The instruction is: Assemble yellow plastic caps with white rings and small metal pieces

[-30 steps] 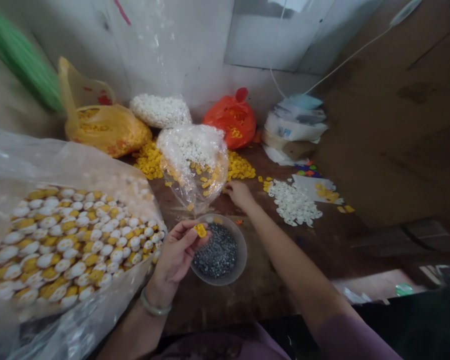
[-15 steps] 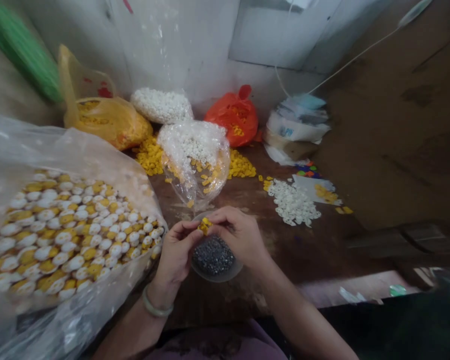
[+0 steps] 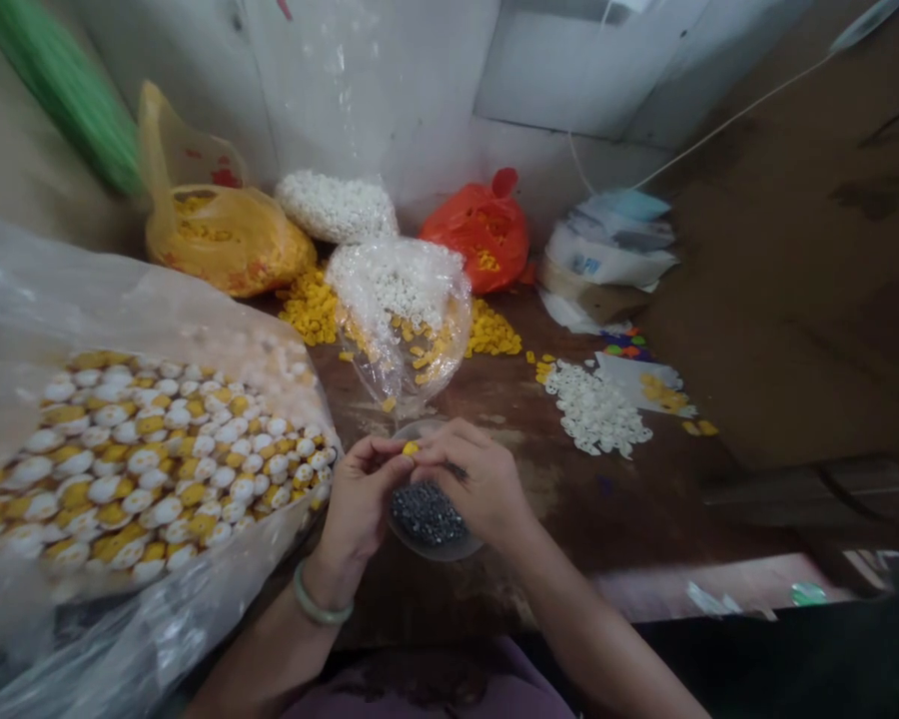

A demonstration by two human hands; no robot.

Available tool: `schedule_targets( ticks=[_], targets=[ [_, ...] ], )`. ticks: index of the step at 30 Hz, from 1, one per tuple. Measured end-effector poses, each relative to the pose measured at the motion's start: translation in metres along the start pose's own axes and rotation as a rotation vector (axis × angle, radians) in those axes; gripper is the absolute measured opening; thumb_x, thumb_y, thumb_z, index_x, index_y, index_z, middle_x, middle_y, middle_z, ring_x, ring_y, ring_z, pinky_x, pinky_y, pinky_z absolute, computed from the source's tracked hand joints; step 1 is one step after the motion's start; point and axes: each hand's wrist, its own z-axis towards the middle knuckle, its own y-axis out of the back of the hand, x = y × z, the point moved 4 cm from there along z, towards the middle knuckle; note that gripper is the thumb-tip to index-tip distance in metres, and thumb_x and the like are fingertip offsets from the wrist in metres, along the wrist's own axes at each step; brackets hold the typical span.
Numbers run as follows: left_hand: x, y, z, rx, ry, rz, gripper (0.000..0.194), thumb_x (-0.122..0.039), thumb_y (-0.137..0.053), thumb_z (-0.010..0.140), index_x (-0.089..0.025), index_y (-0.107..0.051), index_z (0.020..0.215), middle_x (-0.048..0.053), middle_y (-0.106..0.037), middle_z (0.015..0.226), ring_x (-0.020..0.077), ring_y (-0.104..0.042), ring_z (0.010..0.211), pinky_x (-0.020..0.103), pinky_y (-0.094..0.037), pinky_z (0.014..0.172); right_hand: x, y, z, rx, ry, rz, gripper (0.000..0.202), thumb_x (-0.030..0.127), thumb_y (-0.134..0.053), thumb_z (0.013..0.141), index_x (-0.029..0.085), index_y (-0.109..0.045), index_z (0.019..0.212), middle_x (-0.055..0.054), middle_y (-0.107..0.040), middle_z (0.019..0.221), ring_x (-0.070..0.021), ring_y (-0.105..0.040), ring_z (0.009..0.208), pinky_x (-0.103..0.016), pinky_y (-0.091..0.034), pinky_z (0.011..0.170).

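Note:
A small yellow piece (image 3: pixel 411 448) is pinched between the fingertips of both hands, above the back edge of a round bowl. My left hand (image 3: pixel 364 494), with a pale green bangle on the wrist, grips it from the left. From the right, my right hand (image 3: pixel 479 477) holds it with thumb and fingers, partly covering the bowl. Small dark shiny parts (image 3: pixel 429 511) lie in the bowl (image 3: pixel 449 551).
A large clear bag (image 3: pixel 195 320) of white-and-yellow pieces fills the left. Behind are a yellow bag (image 3: pixel 232 240), an open clear bag (image 3: pixel 401 290), a red bag (image 3: pixel 479 230) and loose yellow pieces (image 3: pixel 311 305). White pieces (image 3: pixel 599 409) lie to the right.
The whole view has shifted slightly, so the bags appear further right. Both hands stay together at the yellow piece, which now shows less between the fingers.

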Motion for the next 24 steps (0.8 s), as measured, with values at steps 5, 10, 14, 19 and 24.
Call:
schedule_targets(
  ticks=[5, 10, 14, 19, 24],
  targets=[
    [0.004, 0.002, 0.000, 0.012, 0.022, 0.009, 0.032, -0.023, -0.091, 0.044, -0.015, -0.068, 0.065, 0.000, -0.071, 0.064, 0.0109, -0.062, 0.059, 0.021, -0.049, 0.059, -0.002, -0.002, -0.004, 0.017, 0.003, -0.052, 0.013, 0.018, -0.060, 0.091, 0.023, -0.070, 0.083, -0.001, -0.067, 0.081, -0.0168, -0.064, 0.079, -0.030, -0.053, 0.073],
    [0.003, 0.000, -0.002, 0.055, 0.009, 0.011, 0.030, -0.024, -0.090, 0.050, -0.016, -0.071, 0.072, 0.002, -0.073, 0.072, 0.0121, -0.065, 0.067, 0.021, -0.050, 0.065, -0.006, -0.004, -0.008, 0.004, -0.044, -0.053, 0.024, 0.032, -0.064, 0.090, 0.023, -0.064, 0.112, -0.006, -0.067, 0.103, -0.0225, -0.062, 0.098, -0.038, -0.052, 0.086],
    [-0.001, -0.001, -0.005, 0.035, -0.081, 0.044, 0.028, -0.021, -0.089, 0.051, -0.017, -0.072, 0.073, 0.001, -0.074, 0.075, 0.0127, -0.066, 0.072, 0.022, -0.051, 0.071, -0.019, -0.017, -0.017, 0.027, -0.230, 0.256, 0.033, 0.033, -0.058, 0.092, 0.023, -0.059, 0.124, -0.009, -0.063, 0.119, -0.0221, -0.060, 0.108, -0.037, -0.051, 0.092],
    [-0.006, 0.003, -0.008, -0.002, -0.287, 0.231, 0.017, -0.016, -0.083, 0.059, -0.019, -0.072, 0.073, 0.002, -0.074, 0.077, 0.0150, -0.067, 0.076, 0.024, -0.052, 0.075, -0.029, -0.042, -0.026, -0.043, -0.409, 0.599, 0.027, 0.027, -0.060, 0.088, 0.024, -0.064, 0.115, -0.006, -0.068, 0.113, -0.0216, -0.063, 0.106, -0.036, -0.051, 0.094],
    [-0.002, 0.003, -0.005, -0.016, -0.271, 0.209, 0.022, -0.020, -0.085, 0.059, -0.020, -0.073, 0.078, 0.002, -0.075, 0.081, 0.0158, -0.069, 0.080, 0.024, -0.053, 0.077, -0.040, -0.037, -0.019, 0.100, -0.345, 0.582, 0.032, 0.023, -0.060, 0.087, 0.023, -0.062, 0.119, -0.006, -0.068, 0.113, -0.0193, -0.064, 0.104, -0.034, -0.052, 0.090]
  ],
)
